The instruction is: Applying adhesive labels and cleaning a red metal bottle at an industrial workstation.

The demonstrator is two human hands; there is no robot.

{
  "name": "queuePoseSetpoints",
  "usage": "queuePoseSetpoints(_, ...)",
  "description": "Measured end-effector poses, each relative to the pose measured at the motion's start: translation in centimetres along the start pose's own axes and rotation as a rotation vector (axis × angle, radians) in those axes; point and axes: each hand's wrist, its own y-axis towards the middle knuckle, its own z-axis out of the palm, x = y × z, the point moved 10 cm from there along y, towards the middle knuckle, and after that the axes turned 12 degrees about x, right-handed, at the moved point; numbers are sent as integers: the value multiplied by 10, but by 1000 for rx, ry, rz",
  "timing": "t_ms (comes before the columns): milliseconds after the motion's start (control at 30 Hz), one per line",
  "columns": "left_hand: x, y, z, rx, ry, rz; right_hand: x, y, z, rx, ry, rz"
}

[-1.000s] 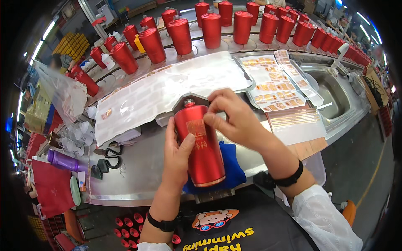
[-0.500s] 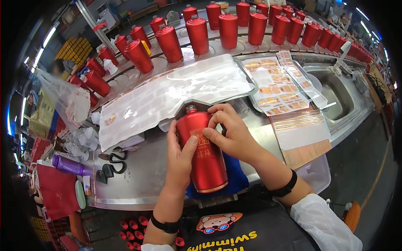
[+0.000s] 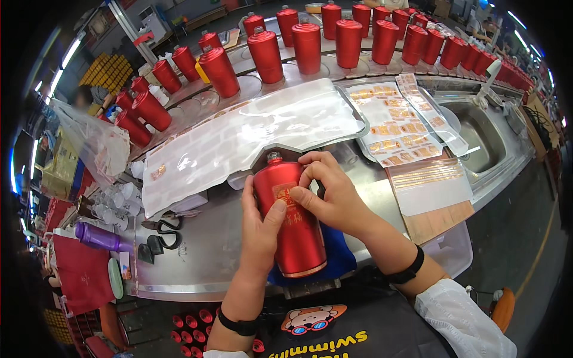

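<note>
A glossy red bottle (image 3: pixel 299 250) with a short clear neck lies tilted before me, its base toward me. My left hand (image 3: pixel 258 232) is closed round its left side, thumb on the front. From the right, my right hand (image 3: pixel 337 197) bends over the bottle, its thumb pressing by a gold decal (image 3: pixel 286 192) and its fingers at the shoulder. Something dark shows under the right fingers; I cannot make it out. Behind the neck stands a dark angular bracket (image 3: pixel 276 148). A blue cloth (image 3: pixel 341 253) lies beneath the bottle.
Wet white sheets (image 3: pixel 239 137) cover a tray behind the bottle. Gold decal sheets (image 3: pixel 397 128) lie at right, near a sink (image 3: pixel 477 137). Scissors (image 3: pixel 170 234) and a purple bottle (image 3: pixel 98 236) are at left. Several red bottles (image 3: pixel 307 51) line a curved conveyor (image 3: pixel 250 89).
The red bottles on the conveyor have shifted left along it. My left thumb has slid slightly down the held bottle's front, covering more of its gold lettering. My right hand has barely moved.
</note>
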Motion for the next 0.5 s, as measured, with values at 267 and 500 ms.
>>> queuePoseSetpoints(267, -4, -1, 1, 24, 23, 33, -23, -22, -21, -162, 456, 194)
queuePoseSetpoints(500, -2, -2, 2, 6, 90, 41, -2, -65, -3, 90, 438, 433)
